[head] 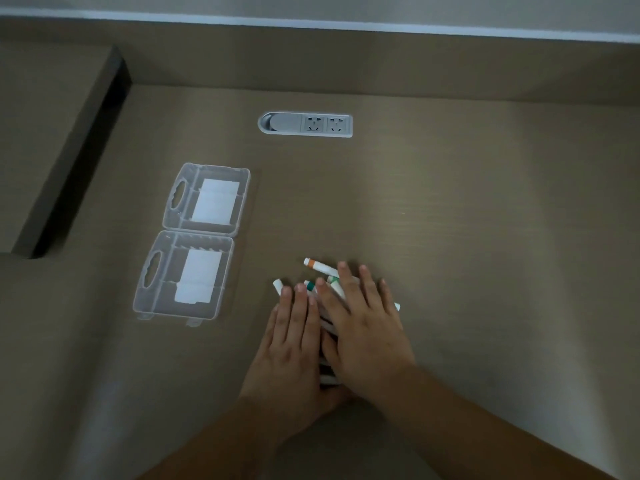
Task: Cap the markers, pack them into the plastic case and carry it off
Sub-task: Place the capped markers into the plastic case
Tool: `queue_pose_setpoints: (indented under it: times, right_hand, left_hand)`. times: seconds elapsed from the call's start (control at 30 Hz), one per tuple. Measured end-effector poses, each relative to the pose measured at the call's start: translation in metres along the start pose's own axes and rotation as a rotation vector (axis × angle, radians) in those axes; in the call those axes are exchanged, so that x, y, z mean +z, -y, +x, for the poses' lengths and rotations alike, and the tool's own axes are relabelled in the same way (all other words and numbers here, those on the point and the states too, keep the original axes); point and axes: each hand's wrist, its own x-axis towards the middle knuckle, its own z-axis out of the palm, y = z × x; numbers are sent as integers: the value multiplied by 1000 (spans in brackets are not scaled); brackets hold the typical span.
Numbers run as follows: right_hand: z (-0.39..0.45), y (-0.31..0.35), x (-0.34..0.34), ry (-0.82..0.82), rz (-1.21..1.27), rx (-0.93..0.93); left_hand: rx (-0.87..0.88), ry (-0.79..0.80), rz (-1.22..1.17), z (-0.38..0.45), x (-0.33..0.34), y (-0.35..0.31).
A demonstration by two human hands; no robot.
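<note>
A heap of white markers [320, 267] with coloured bands lies on the brown desk, near the front centre. My left hand [294, 336] and my right hand [363, 323] lie flat on the heap with straight fingers, side by side, covering most of it. Only the far marker ends stick out: one with an orange band, others with green and teal bands. The clear plastic case [194, 242] lies wide open on the desk to the left of the heap, both halves facing up, each with a white insert and a handle cut-out.
A grey socket strip [305, 124] is set into the desk [485, 220] behind the markers. A raised step with a dark gap [79, 157] runs along the left side. The wall foot closes the back.
</note>
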Motion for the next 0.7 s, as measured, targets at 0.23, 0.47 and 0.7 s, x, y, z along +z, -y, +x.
queue_pose_setpoints:
  times: [0.23, 0.47, 0.7]
  right_hand:
    - [21, -47, -11, -77, 29, 52]
    - [52, -85, -20, -157, 15, 93]
    - [60, -94, -20, -189, 39, 112]
  left_hand:
    - [91, -85, 25, 60, 4, -15]
    - [138, -102, 33, 116, 1, -24]
    - [141, -75, -28, 127, -4, -25]
